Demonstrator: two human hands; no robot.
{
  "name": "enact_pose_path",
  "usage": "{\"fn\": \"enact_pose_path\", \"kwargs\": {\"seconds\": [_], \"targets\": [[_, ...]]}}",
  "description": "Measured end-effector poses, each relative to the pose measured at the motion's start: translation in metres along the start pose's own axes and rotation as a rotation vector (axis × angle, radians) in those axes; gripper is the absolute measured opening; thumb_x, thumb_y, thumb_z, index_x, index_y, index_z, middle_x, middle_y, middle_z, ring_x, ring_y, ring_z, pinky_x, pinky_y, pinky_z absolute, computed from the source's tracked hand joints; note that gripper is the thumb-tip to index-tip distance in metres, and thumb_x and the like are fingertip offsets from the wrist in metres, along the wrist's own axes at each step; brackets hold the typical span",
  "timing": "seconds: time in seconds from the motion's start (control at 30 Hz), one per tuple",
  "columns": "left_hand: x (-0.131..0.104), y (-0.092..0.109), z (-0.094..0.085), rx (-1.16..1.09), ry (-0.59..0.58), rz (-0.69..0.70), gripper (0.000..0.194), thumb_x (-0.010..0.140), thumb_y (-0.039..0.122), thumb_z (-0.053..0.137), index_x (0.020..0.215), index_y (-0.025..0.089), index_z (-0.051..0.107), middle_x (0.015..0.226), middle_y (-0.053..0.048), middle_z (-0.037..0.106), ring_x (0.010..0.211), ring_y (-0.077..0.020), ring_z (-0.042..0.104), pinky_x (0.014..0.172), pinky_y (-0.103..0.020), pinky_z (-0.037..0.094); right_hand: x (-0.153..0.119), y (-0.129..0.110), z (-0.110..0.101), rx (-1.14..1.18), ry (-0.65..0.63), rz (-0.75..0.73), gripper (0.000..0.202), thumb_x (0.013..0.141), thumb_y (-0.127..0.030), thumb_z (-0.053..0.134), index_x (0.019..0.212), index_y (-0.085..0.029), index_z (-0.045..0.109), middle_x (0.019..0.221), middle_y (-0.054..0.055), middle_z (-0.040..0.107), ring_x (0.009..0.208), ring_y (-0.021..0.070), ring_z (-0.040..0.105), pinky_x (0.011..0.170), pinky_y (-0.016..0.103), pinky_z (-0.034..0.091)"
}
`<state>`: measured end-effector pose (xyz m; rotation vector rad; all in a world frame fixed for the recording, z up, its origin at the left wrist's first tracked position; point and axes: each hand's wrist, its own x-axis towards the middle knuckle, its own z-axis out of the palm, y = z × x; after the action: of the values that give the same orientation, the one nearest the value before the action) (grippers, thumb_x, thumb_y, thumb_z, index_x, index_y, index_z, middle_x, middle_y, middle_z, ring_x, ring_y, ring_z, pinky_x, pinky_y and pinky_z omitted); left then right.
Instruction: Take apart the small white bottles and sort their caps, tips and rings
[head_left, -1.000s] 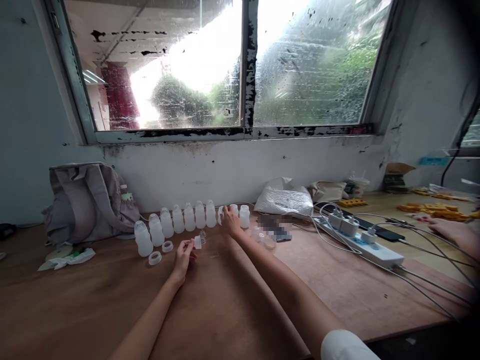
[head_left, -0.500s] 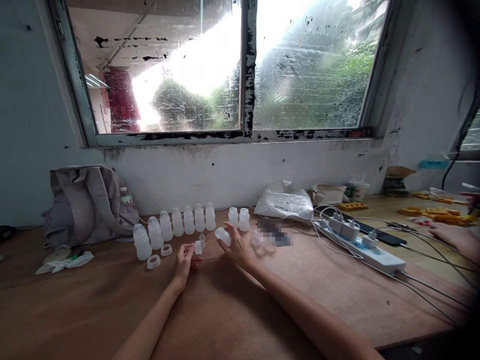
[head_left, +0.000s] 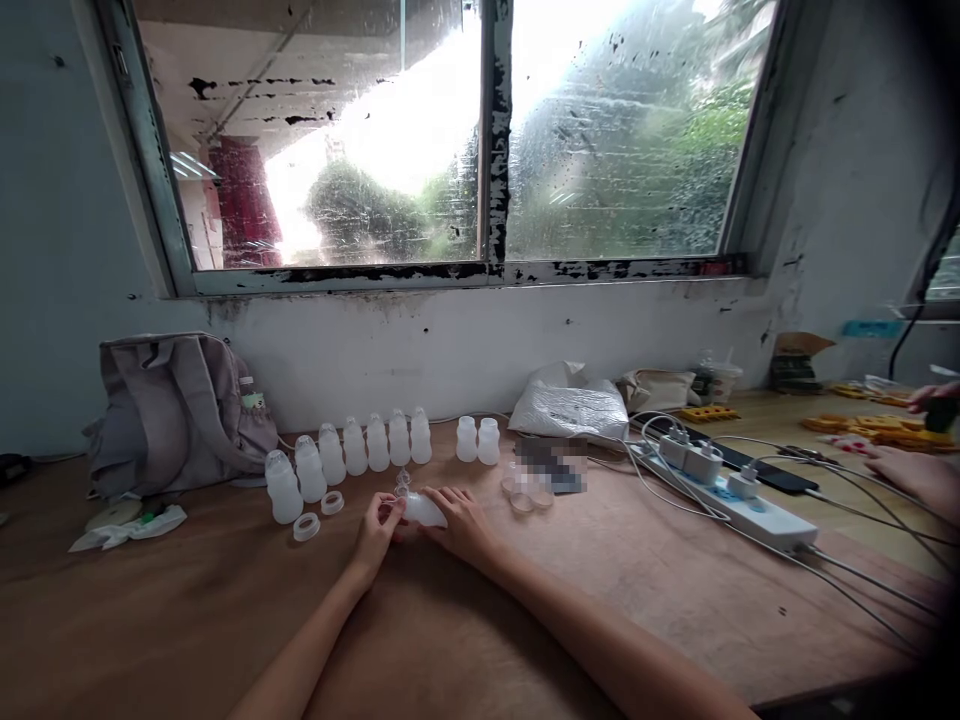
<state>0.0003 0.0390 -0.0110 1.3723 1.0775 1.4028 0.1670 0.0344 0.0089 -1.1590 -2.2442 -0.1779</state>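
My right hand (head_left: 463, 522) is wrapped over a frosted white bottle (head_left: 425, 508), which lies tilted with its neck to the left. At that neck, my left hand (head_left: 377, 530) pinches a small white ring, mostly hidden by the fingers. Just behind the hands are small clear pieces (head_left: 403, 480). Two white rings (head_left: 307, 527) lie to the left, near a row of several capped bottles (head_left: 353, 446). Two bottles without caps (head_left: 466, 440) stand behind my right hand. Several clear round covers (head_left: 531, 497) rest to its right.
A grey backpack (head_left: 176, 410) and a crumpled white wrapper (head_left: 131, 527) are at the left. Toward the right are a silver bag (head_left: 571, 402), a white power strip (head_left: 757, 515) with cables, and another person's hands (head_left: 904, 465) by yellow parts (head_left: 874, 430).
My right hand has moved left and down with the bottle, bringing its neck against the ring in my left hand. At the far right, more of the other person's hands shows.
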Motion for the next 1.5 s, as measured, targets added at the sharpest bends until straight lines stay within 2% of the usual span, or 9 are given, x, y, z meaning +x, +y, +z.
{"fn": "enact_pose_path", "kwargs": {"seconds": [0.27,0.47,0.63,0.7,0.83,1.03,1.13,1.23,1.5], "targets": [[-0.003,0.011,-0.001,-0.037,-0.035,0.066,0.031,0.067,0.038,0.057,0.088,0.017,0.051,0.08,-0.003,0.055,0.073,-0.0143,0.054,0.051,-0.02,0.045,0.001,-0.002,-0.01,-0.044,-0.023,0.023,0.044,0.072,-0.038,0.055,0.113,-0.022,0.045,0.096,0.007,0.057,0.088,0.0213,0.051,0.077,0.03,0.034],[-0.005,0.016,-0.003,-0.009,0.009,0.065,0.027,0.064,0.037,0.058,0.08,0.016,0.053,0.074,-0.002,0.056,0.069,-0.0147,0.055,0.053,-0.022,0.044,0.0,-0.004,-0.014,-0.066,-0.028,-0.005,0.044,0.072,-0.038,0.055,0.112,-0.023,0.045,0.096,0.007,0.057,0.087,0.021,0.051,0.077,0.031,0.034],[-0.005,0.018,-0.005,0.021,-0.065,0.141,0.026,0.061,0.024,0.06,0.084,0.016,0.053,0.093,-0.007,0.058,0.085,-0.0176,0.055,0.07,-0.026,0.044,0.0,0.001,-0.013,-0.071,-0.033,0.007,0.045,0.071,-0.04,0.055,0.112,-0.023,0.046,0.095,0.007,0.057,0.087,0.0209,0.051,0.077,0.03,0.034],[-0.005,0.016,-0.004,0.017,-0.048,0.117,0.027,0.064,0.026,0.058,0.089,0.017,0.051,0.094,-0.007,0.057,0.082,-0.0169,0.055,0.066,-0.025,0.045,0.0,0.001,-0.012,-0.073,-0.029,0.01,0.045,0.071,-0.041,0.056,0.112,-0.022,0.047,0.095,0.007,0.058,0.087,0.0214,0.051,0.077,0.031,0.034],[-0.002,0.01,-0.004,0.027,0.007,0.018,0.034,0.066,0.036,0.056,0.092,0.017,0.044,0.071,-0.001,0.056,0.058,-0.0126,0.054,0.049,-0.022,0.041,0.0,0.001,-0.011,-0.094,-0.043,-0.02,0.046,0.071,-0.038,0.056,0.113,-0.022,0.046,0.096,0.008,0.057,0.087,0.022,0.051,0.078,0.032,0.033],[0.001,0.005,-0.003,-0.035,-0.055,0.109,0.042,0.06,0.027,0.063,0.095,0.019,0.041,0.092,-0.005,0.057,0.078,-0.0133,0.056,0.07,-0.025,0.043,-0.001,0.003,-0.014,-0.115,-0.095,-0.003,0.049,0.07,-0.039,0.056,0.114,-0.021,0.045,0.095,0.008,0.058,0.089,0.0213,0.051,0.078,0.031,0.033],[0.001,0.002,0.001,0.004,0.012,0.041,0.035,0.066,0.037,0.058,0.09,0.018,0.04,0.074,0.0,0.054,0.058,-0.01,0.053,0.051,-0.021,0.04,0.0,0.002,-0.016,-0.116,-0.098,0.001,0.049,0.07,-0.041,0.056,0.113,-0.02,0.045,0.095,0.008,0.058,0.089,0.0212,0.051,0.078,0.03,0.033],[-0.001,0.0,0.004,-0.001,-0.039,-0.025,0.033,0.071,0.043,0.051,0.088,0.019,0.038,0.057,0.005,0.047,0.043,-0.0074,0.044,0.042,-0.019,0.033,0.0,0.0,-0.016,-0.107,-0.096,-0.014,0.048,0.07,-0.04,0.056,0.113,-0.021,0.046,0.095,0.008,0.058,0.089,0.0216,0.051,0.078,0.031,0.033],[-0.005,0.001,0.003,-0.019,-0.051,0.045,0.031,0.072,0.036,0.051,0.096,0.019,0.042,0.073,0.001,0.047,0.063,-0.0107,0.05,0.048,-0.019,0.04,-0.001,-0.001,-0.016,-0.106,-0.128,-0.015,0.05,0.07,-0.039,0.057,0.115,-0.021,0.044,0.097,0.008,0.058,0.09,0.0221,0.051,0.078,0.032,0.034]]}}
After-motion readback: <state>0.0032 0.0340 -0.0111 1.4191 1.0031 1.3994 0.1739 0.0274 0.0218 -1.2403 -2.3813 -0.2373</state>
